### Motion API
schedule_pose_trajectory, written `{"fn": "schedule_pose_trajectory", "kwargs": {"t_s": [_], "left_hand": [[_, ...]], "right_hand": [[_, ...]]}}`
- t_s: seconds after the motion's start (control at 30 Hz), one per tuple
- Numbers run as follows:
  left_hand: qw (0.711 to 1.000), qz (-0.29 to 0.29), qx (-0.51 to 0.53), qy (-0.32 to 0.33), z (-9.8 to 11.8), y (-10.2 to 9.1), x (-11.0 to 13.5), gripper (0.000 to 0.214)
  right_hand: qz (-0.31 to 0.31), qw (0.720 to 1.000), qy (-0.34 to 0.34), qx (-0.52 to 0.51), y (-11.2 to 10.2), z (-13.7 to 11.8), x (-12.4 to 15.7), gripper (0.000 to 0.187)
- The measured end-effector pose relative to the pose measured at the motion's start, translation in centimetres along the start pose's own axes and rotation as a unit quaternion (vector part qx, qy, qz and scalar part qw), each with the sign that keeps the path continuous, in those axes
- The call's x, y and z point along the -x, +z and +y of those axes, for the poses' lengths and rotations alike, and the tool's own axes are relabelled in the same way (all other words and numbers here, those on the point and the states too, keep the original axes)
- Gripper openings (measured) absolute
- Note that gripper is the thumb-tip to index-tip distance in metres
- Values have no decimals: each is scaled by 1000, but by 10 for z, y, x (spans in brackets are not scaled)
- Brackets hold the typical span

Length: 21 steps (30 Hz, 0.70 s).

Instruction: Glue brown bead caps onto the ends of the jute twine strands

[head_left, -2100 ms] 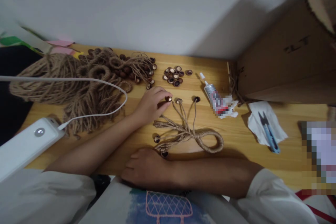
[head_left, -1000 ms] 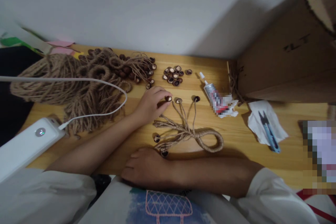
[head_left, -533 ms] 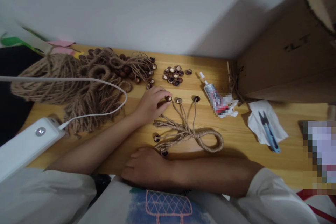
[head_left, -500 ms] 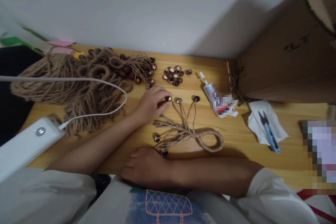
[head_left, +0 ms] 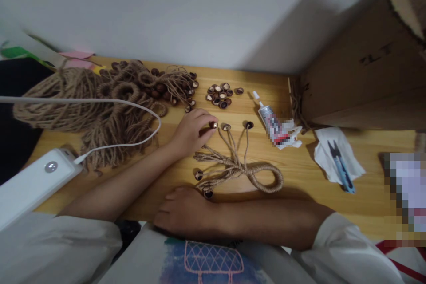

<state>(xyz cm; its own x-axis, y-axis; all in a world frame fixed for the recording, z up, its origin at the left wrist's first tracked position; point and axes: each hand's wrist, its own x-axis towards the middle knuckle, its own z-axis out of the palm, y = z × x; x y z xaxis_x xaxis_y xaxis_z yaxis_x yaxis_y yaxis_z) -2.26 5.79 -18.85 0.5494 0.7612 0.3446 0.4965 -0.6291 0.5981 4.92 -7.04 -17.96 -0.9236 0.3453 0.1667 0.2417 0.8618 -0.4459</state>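
My left hand (head_left: 192, 132) pinches a small brown nut-like piece (head_left: 214, 125) with a pale face between thumb and fingertips. Just right of it, strands of a twine tassel (head_left: 238, 166) with a wrapped loop (head_left: 279, 179) lie on the table. Two strands end at similar pieces, one pale-faced (head_left: 226, 128) and one dark (head_left: 250, 125). Two more pieces (head_left: 199, 175) (head_left: 208, 194) lie at the tassel's lower left. My right hand (head_left: 186, 211) rests at the table's front edge, beside the lowest piece. Its fingers are curled under and nothing shows in them.
Behind my left hand sit a cluster of cut nut-like pieces (head_left: 219, 95) and a heap of twine tassels (head_left: 123, 111). A glue tube (head_left: 271, 120), snips (head_left: 341, 166) on tissue (head_left: 321, 142) and a cardboard box (head_left: 359, 80) are rightward. A white power bank (head_left: 36, 186) trails a cable.
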Motion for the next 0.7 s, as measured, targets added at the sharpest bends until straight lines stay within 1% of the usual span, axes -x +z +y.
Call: {"fn": "schedule_pose_trajectory", "kwargs": {"t_s": [0.13, 0.3, 0.6, 0.7], "left_hand": [[1000, 1, -1, 0, 0, -1, 0, 15], [1000, 3, 0, 7, 0, 0, 0, 15], [1000, -6, 0, -7, 0, -1, 0, 15], [1000, -8, 2, -11, 1, -1, 0, 15]], "right_hand": [[10, 1000, 4, -5, 1, -1, 0, 22], [-11, 1000, 9, -3, -1, -1, 0, 22], [-18, 1000, 1, -4, -8, 0, 0, 20], [-12, 1000, 2, -2, -8, 0, 0, 22]]}}
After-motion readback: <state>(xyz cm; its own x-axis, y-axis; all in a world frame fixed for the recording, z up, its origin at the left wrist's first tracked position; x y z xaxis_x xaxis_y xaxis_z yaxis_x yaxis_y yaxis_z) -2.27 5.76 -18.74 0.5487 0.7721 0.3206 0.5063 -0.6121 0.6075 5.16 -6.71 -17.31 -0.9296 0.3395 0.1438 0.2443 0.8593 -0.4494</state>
